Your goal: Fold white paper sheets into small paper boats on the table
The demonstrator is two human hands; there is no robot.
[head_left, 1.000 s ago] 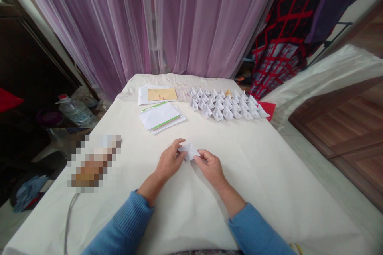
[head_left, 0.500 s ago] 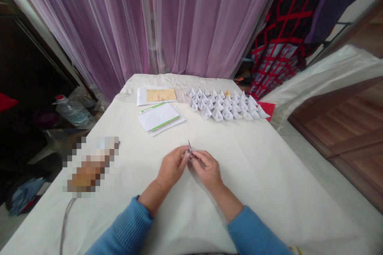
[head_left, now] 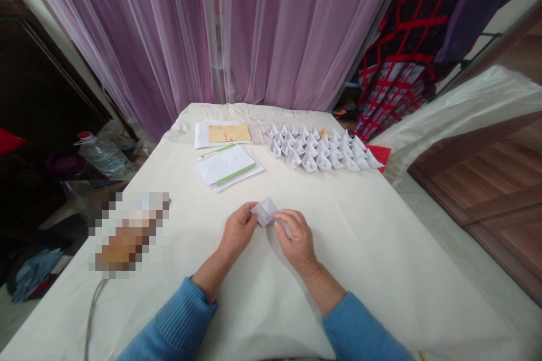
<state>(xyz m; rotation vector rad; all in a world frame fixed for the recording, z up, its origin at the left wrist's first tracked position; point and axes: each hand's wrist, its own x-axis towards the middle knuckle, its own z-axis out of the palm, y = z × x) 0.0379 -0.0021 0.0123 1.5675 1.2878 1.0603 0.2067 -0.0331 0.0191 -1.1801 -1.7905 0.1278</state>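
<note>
A small folded white paper [head_left: 266, 211], diamond-shaped with creases across it, is held up just above the table between both hands. My left hand [head_left: 239, 231] pinches its left corner between thumb and fingers. On the other side, my right hand [head_left: 295, 237] grips the right corner with its fingertips. Farther back stand rows of folded white paper boats [head_left: 309, 162], with one yellow boat [head_left: 324, 133] among them.
A stack of white paper sheets [head_left: 226, 164] with green strips lies back left, below a brown envelope [head_left: 230, 133]. A pixelated object [head_left: 133, 231] with a cable is at left. Something red [head_left: 381, 155] lies beside the boats on the white-covered table [head_left: 381, 271].
The folded paper was edge-on between the hands; now its flat diamond face shows. My hands have moved slightly apart, the left one shifting left.
</note>
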